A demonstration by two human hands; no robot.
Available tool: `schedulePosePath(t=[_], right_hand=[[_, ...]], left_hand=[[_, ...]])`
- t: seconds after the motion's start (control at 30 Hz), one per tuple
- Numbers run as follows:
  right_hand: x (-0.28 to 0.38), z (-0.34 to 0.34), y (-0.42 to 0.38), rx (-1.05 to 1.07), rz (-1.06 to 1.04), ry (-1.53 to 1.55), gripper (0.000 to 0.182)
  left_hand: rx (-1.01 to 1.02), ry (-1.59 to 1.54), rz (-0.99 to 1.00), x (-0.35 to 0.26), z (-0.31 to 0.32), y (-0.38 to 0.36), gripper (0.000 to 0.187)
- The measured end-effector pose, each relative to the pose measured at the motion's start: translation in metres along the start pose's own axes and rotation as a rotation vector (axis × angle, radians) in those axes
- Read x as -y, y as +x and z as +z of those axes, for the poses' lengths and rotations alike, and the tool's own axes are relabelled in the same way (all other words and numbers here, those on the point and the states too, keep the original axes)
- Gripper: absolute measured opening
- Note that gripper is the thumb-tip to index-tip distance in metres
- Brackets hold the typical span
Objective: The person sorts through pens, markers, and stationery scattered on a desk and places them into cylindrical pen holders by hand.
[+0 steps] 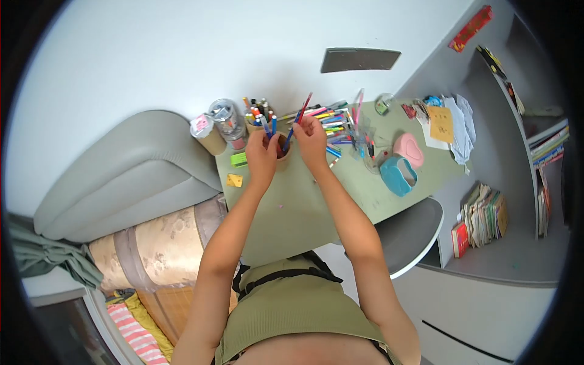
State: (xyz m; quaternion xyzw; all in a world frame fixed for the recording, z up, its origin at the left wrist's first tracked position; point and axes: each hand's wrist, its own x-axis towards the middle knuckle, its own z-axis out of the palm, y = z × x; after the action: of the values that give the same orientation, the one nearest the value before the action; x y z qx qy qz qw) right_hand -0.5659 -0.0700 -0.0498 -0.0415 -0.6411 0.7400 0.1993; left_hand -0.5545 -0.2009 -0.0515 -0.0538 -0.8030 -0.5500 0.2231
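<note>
My left hand (262, 157) is closed around a blue-and-white pen (266, 126) at the brown pen cup (283, 156). On the cup's right side, my right hand (312, 139) pinches a red pencil (303, 108) that points up. A blue pen (288, 140) leans at the cup's rim between the two hands. Behind my left hand, a second cup (253, 126) is full of pens and markers. Many loose coloured pens (333, 129) lie in a pile to the right of my right hand.
Left of the cups are a lidded cup (208, 135), a clear jar (226, 118), a green box (239, 160) and a yellow piece (234, 180). Rightward are a blue container (398, 176), a pink container (408, 151), papers (440, 125) and a chair (407, 237).
</note>
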Motion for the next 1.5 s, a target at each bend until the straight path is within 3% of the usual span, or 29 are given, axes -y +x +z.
schedulePosePath(t=[0.1, 0.3, 0.5, 0.7, 0.9, 1.0, 1.1, 1.3, 1.5], right_hand=[[-0.014, 0.014, -0.014, 0.076, -0.079, -0.239, 0.014], [-0.020, 0.011, -0.028, 0.081, -0.270, -0.617, 0.014], [-0.025, 0.009, -0.029, 0.087, -0.304, -0.662, 0.017], [-0.028, 0.009, -0.029, 0.092, -0.307, -0.631, 0.018], [-0.025, 0.003, -0.031, 0.052, -0.351, -0.578, 0.016], [-0.036, -0.016, -0.025, -0.017, -0.338, -0.560, 0.013], [-0.047, -0.051, -0.023, -0.121, -0.306, -0.707, 0.013], [-0.066, -0.135, -0.019, -0.052, -0.208, -0.961, 0.019], [-0.075, -0.148, -0.009, 0.103, -0.288, -1.054, 0.030]], left_hand=[[0.086, 0.098, -0.013, 0.010, -0.011, -0.004, 0.016], [0.046, 0.076, 0.056, 0.015, -0.006, -0.009, 0.019], [0.071, 0.169, 0.033, 0.021, -0.004, -0.008, 0.017], [0.029, -0.083, -0.053, 0.017, -0.006, -0.008, 0.028], [-0.136, 0.130, 0.104, -0.005, -0.007, -0.002, 0.029], [-0.123, 0.110, 0.434, -0.014, 0.005, -0.008, 0.026], [0.061, 0.038, 0.506, -0.019, 0.030, -0.027, 0.023], [0.545, 0.204, 0.248, 0.012, 0.097, -0.078, 0.023], [0.662, 0.353, 0.087, 0.033, 0.139, -0.093, 0.020]])
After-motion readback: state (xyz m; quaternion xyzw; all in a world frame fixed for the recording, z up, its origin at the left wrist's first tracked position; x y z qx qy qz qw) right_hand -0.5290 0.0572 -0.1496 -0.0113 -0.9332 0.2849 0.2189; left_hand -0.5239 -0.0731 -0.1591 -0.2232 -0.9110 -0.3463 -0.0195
